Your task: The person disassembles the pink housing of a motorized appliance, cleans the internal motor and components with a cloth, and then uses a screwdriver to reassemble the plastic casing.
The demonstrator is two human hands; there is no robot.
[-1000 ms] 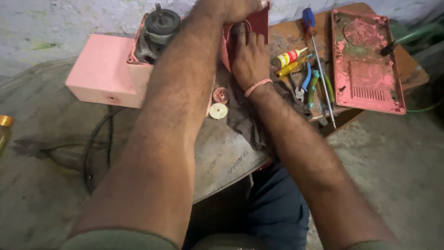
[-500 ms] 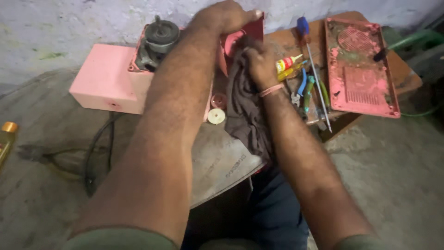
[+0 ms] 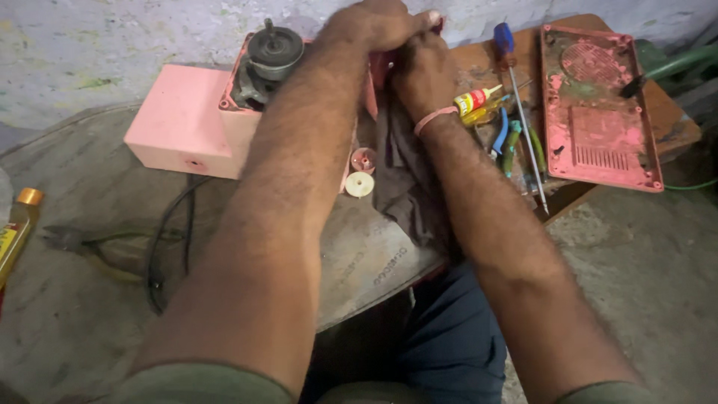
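Closest to me is the stone slab (image 3: pixel 359 262) I'm using as a bench, sitting over my knees, and both forearms run straight across it. Left of that on the floor there's a pair of pliers (image 3: pixel 82 243) and a black cord (image 3: pixel 168 247) trailing off. A small bottle (image 3: pixel 16 228) with an orange cap stands at the far left edge, half cut off.

Further in, a dark rag (image 3: pixel 404 179) hangs off my right hand (image 3: pixel 422 67), and two little round knobs (image 3: pixel 361 172) lie just beside it, near the slab edge. Drag the rag the wrong way and they could roll off onto the floor, I reckon.

Then the main bit: my left hand (image 3: pixel 378 26) is clamped over the top of the pink housing (image 3: pixel 247 123) with the motor (image 3: pixel 273 56) poking out, and the right is curled up against the red part (image 3: pixel 380 71) under it. Honestly can't tell what the right fingers are pinching, the left wrist covers it. If the rag snags on the motor spindle or the housing tips off the pink box (image 3: pixel 176 123) it leans on, that's a mess.

Beyond my right wrist sit a glue tube (image 3: pixel 476 99), a long screwdriver (image 3: pixel 520 97) and the dusty red back cover (image 3: pixel 598 105). The screwdriver tip overhangs the board, so an elbow nudge could send it down.
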